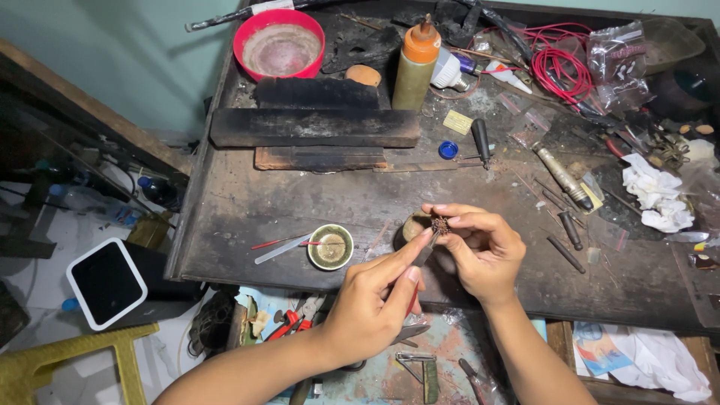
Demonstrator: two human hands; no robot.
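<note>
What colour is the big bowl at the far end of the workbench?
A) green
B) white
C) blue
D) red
D: the round bowl near the back left corner of the dark workbench has a bright red rim and wall, with a dusty pale inside.

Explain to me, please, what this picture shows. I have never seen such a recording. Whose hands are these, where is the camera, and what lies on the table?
There is no machine here: a person works with two bare hands, and the one camera sits on that person's head, looking down. The right hand pinches a small brown spiky piece at its fingertips. The left hand holds a thin tool against it; I cannot tell what kind. Both hover over a dark, worn workbench. On it lie a small round dish, black blocks, a red bowl, an orange-capped bottle, red wire, a blue cap, white crumpled paper and scattered hand tools.
</note>
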